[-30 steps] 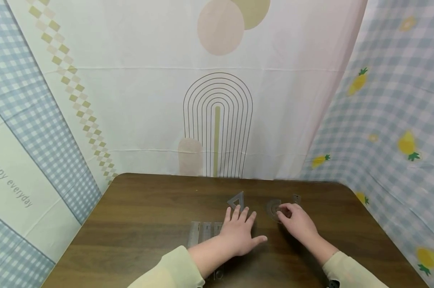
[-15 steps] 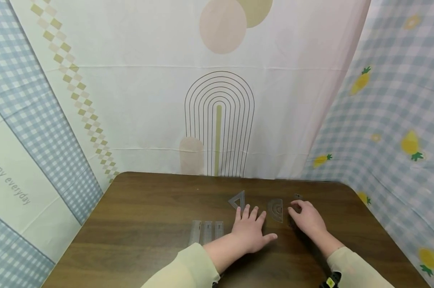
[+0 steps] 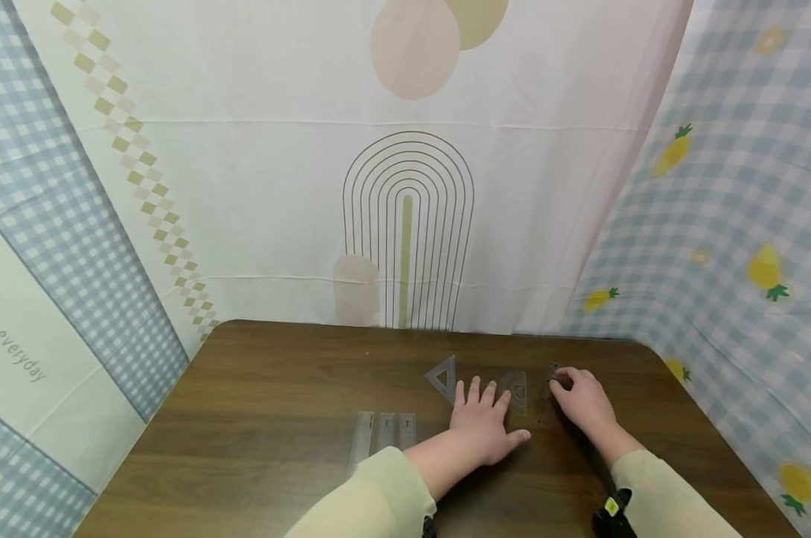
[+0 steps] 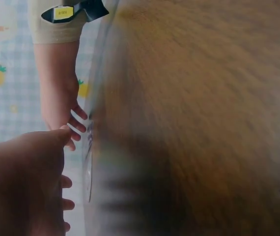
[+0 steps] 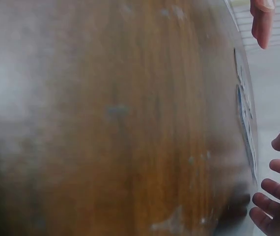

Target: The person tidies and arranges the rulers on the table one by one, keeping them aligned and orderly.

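My left hand (image 3: 482,426) lies over the table with its fingers spread. Its fingertips reach between a clear set square (image 3: 449,368) and a clear protractor (image 3: 518,383), overlapping the protractor's left side in the head view. The relaxed fingers of my right hand (image 3: 585,403) are at the right edge of a small clear ruler (image 3: 545,407), which they partly cover. I see nothing pinched between thumb and fingers; whether they touch the ruler is unclear. In the right wrist view, the right hand's fingers (image 5: 272,189) hang apart.
Three clear rulers lie side by side left of my left arm, the leftmost ruler (image 3: 361,437) being widest; the sleeve hides their near ends. The brown wooden table (image 3: 278,388) ends at a patterned cloth (image 3: 278,224) behind and a checked cloth (image 3: 715,299) on the right.
My right hand has moved right, from the protractor to the small ruler. The protractor now stands with its straight edge nearly in line with that ruler. My left hand has shifted right, fingers still spread.
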A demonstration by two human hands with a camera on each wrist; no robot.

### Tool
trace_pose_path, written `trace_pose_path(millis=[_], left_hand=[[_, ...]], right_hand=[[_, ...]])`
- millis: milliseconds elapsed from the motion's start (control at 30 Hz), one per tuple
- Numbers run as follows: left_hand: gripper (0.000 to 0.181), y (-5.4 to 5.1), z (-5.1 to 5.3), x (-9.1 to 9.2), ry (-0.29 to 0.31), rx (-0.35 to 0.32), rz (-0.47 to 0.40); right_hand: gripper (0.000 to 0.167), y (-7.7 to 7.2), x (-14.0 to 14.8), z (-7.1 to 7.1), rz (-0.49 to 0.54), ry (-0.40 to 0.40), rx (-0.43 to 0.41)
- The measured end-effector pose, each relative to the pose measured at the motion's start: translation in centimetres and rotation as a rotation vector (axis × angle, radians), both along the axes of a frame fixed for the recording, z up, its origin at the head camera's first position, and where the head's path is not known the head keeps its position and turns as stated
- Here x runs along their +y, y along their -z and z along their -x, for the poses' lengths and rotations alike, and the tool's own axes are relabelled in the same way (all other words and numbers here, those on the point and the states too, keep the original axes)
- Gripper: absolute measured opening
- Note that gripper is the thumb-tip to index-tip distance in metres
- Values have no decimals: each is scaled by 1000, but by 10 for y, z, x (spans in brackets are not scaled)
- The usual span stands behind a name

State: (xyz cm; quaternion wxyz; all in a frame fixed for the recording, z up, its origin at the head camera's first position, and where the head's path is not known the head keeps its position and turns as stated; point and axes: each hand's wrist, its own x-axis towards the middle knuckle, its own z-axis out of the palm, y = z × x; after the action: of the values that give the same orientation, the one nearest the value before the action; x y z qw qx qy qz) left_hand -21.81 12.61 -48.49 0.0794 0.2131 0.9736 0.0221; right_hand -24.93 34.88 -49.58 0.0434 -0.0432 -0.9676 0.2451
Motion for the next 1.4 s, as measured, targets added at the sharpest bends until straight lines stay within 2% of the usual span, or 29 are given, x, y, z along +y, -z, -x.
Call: trace_pose_path(millis=[167,333,700,1133,1400], left_hand=[[77,1,2,8,-6,5,34],[77,4,5,19,-7,-29,47],[73,12,11,38,-13,-35,50],[69,6,11,44,-5,1,113],[68,8,14,51,2,15,175]], right_hand=[[48,4,7,7,-7,24,14],[47,6,14,13,-37,55,27],[48,8,22,24,-76,55,-23],[53,10,19,26,-154,53,-40],[55,10,14,30,-151,60,-65]])
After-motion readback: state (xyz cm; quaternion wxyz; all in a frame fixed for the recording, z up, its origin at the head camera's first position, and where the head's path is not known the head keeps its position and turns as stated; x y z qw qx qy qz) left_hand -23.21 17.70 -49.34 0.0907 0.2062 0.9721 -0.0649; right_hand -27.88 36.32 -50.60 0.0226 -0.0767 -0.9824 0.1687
